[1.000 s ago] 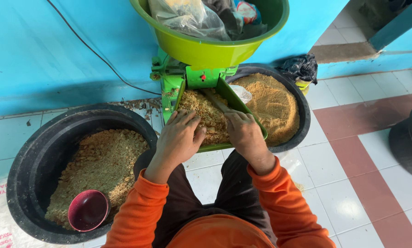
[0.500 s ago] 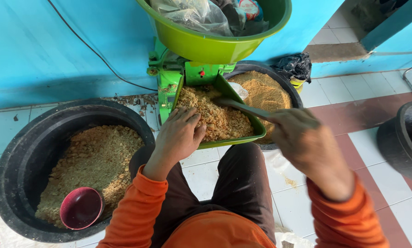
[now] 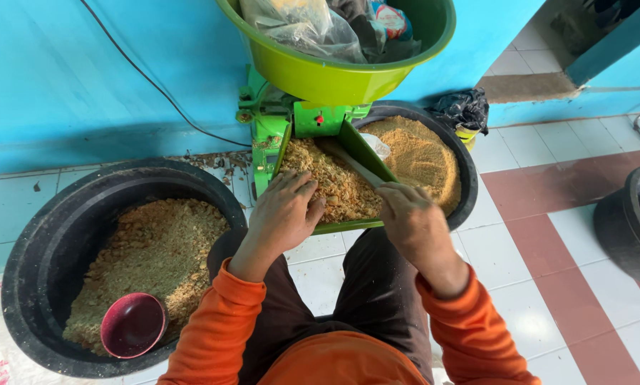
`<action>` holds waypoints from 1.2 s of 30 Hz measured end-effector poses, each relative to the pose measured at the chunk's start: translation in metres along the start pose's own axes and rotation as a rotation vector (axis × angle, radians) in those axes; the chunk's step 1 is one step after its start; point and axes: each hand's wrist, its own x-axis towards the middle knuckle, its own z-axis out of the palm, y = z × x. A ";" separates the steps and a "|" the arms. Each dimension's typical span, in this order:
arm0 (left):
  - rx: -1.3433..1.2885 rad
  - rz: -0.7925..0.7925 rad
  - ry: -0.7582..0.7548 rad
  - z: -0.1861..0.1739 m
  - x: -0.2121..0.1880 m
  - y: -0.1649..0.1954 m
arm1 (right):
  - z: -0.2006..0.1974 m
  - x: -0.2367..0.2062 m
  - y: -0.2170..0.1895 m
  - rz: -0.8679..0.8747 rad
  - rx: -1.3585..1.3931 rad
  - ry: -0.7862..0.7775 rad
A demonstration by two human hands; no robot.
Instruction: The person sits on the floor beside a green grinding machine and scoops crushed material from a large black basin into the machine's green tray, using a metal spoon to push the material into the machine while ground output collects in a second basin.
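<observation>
A green machine [image 3: 281, 128] stands against the blue wall with a green feed tray [image 3: 366, 153] full of coarse brown crumbs [image 3: 327, 178]. My left hand [image 3: 284, 210] lies flat on the crumbs at the tray's near end, fingers spread. My right hand [image 3: 409, 217] grips a thin flat stick [image 3: 355, 167] that reaches up the tray towards the machine. A lime-green basin [image 3: 320, 75] holding plastic bags sits on top of the machine.
A big black tub [image 3: 42, 264] at the left holds coarse crumbs and a dark red bowl [image 3: 131, 324]. Another black tub [image 3: 452, 153] of finer meal sits behind the tray. A black bag [image 3: 462, 107] lies by the wall; a black container [image 3: 630, 221] stands at the right.
My right hand swung out to the right with the stick, then came back to the tray's right side. My left hand stayed on the crumbs.
</observation>
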 end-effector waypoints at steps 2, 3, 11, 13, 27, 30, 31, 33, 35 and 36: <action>-0.001 -0.002 0.005 -0.002 0.000 0.001 | 0.023 0.003 0.010 -0.008 -0.002 0.001; -0.001 -0.007 0.005 -0.002 0.000 0.001 | 0.031 0.004 0.014 -0.015 -0.001 -0.005; -0.001 -0.035 -0.013 -0.003 0.002 0.004 | 0.069 0.023 0.027 0.091 0.039 -0.122; -0.008 -0.033 -0.013 -0.002 0.001 0.003 | 0.065 0.023 0.028 0.014 0.060 -0.111; -0.013 -0.007 0.001 0.000 0.000 0.000 | -0.153 0.032 -0.022 -0.011 -0.071 -0.118; -0.024 -0.010 0.001 -0.001 0.000 0.001 | -0.158 0.036 -0.021 -0.010 -0.065 -0.195; -0.029 -0.009 0.007 -0.001 0.000 0.001 | -0.147 0.037 -0.017 -0.026 -0.050 -0.197; -0.041 -0.011 0.016 -0.001 0.000 0.002 | -0.120 0.032 -0.005 -0.014 0.003 -0.212; -0.042 -0.010 0.021 -0.001 0.000 0.002 | -0.083 0.026 0.010 -0.017 0.057 -0.182; -0.040 -0.007 0.020 -0.001 0.000 0.002 | -0.064 0.024 0.016 -0.048 0.073 -0.141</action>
